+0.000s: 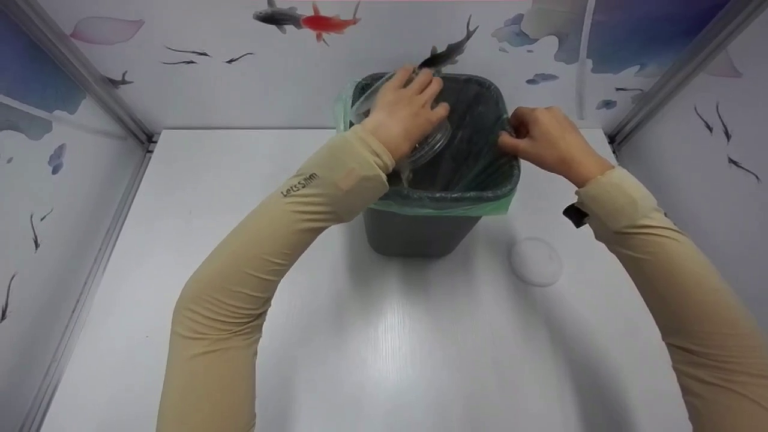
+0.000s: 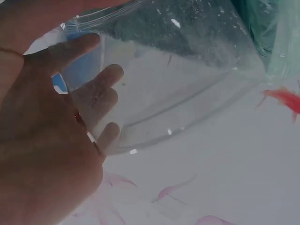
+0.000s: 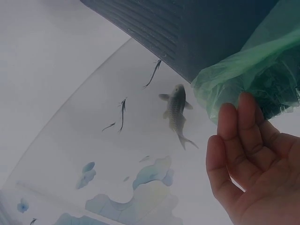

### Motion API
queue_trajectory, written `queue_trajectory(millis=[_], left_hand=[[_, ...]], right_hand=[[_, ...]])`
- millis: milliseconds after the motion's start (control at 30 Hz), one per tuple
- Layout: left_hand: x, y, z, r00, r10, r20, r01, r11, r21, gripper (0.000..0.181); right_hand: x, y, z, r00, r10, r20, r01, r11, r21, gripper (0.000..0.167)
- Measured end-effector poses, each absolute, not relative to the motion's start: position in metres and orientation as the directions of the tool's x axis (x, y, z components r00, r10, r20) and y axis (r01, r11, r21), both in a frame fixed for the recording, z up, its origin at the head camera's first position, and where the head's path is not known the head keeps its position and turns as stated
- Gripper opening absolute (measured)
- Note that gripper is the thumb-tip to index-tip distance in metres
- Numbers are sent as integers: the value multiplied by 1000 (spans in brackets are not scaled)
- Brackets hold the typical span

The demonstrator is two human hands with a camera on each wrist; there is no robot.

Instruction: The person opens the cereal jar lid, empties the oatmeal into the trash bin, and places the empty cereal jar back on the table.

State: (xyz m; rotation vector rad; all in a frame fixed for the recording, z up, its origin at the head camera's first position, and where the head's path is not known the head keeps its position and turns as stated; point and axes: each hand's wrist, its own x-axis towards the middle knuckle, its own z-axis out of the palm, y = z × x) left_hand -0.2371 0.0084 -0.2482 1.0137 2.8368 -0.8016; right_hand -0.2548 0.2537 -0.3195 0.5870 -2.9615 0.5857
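My left hand [image 1: 405,114] holds a clear plastic container [image 2: 187,89] tilted at the mouth of a dark grey trash bin [image 1: 420,237]. In the left wrist view the fingers wrap one side of the container and the thumb lies across the other. Part of its round rim shows below the hand in the head view. A thin green trash bag [image 1: 444,208] lines the bin and is folded over its edge. My right hand [image 1: 549,141] pinches the bag at the bin's right rim; in the right wrist view the fingertips meet the bag's folded edge.
A clear round lid [image 1: 536,261] lies on the white table [image 1: 288,360], right of and nearer than the bin. The bin stands against the back panel [image 1: 240,96], which is painted with fish. Side panels in metal frames enclose the table left and right.
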Motion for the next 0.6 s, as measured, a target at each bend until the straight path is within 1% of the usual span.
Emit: queue_trajectory(millis=[67, 167, 300, 333, 433, 500, 600], left_hand=[[-238, 9, -247, -800, 567, -196, 580, 647, -495, 60], [-238, 9, -242, -811, 563, -161, 556, 654, -513, 62], [-237, 10, -236, -806, 582, -104, 548, 670, -501, 56], [-237, 11, -236, -807, 581, -104, 546, 667, -508, 56], [-236, 12, -240, -801, 576, -165, 562, 627, -540, 56], [-236, 11, -244, -801, 567, -191, 563, 607, -560, 60], [-236, 10, -247, -810, 557, -183, 539, 585, -606, 64]], right_hand=[[-254, 254, -320, -927, -352, 131, -375, 854, -360, 24], [-253, 253, -322, -926, -353, 132, -377, 851, -366, 24], [-252, 253, -323, -928, -351, 126, -373, 850, -373, 25], [-252, 254, -323, -929, -350, 124, -370, 850, -375, 25], [-252, 254, -322, -929, -351, 117, -368, 850, -377, 26], [-251, 254, -321, -929, -352, 117, -369, 850, -375, 27], [-252, 253, -319, -926, -356, 125, -376, 848, -374, 27]])
